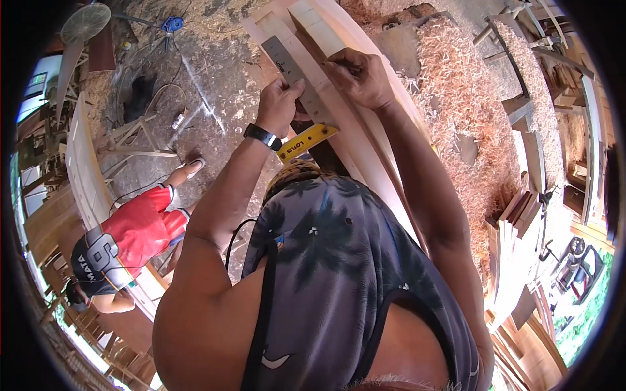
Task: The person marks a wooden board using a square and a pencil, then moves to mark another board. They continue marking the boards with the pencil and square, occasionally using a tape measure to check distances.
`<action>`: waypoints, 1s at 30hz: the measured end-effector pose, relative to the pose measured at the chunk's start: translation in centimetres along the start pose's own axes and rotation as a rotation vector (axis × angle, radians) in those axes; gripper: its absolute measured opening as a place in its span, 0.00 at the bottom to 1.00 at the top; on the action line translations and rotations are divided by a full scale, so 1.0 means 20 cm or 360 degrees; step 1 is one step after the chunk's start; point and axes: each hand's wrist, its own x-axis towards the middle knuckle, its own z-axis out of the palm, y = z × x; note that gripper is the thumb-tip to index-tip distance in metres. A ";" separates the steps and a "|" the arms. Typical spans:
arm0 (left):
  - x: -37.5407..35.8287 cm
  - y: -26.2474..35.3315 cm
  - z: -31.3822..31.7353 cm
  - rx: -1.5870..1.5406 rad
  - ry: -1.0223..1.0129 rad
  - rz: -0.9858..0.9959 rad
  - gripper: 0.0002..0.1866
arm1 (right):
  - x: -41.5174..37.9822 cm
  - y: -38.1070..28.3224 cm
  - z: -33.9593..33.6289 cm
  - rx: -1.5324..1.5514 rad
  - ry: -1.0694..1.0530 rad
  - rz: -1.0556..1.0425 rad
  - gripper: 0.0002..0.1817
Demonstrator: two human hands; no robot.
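My left hand (279,104) is closed on a try square, its thumb lying over the steel blade (282,60). The square's yellow handle (305,142), marked LOTUS, sits at the near end, below my wrist. Its blade rests along a pale wooden panel (332,133) with raised edges and a long recess. My right hand (362,78) is over the same panel, right of the blade, with fingers pinched together. What they hold, if anything, is too small or hidden to make out.
At the left, a person in a red and black shirt (140,225) bends by a long board (85,156). Wood shavings (450,85) cover the floor to the right. Stacked timber (515,241) stands at the lower right. A blue cord reel (172,24) and cables lie at the upper left.
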 end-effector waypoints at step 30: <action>0.05 0.03 -0.03 0.0070 0.0060 0.0037 0.12 | -0.17 -0.06 0.04 0.0135 -0.0216 0.0014 0.12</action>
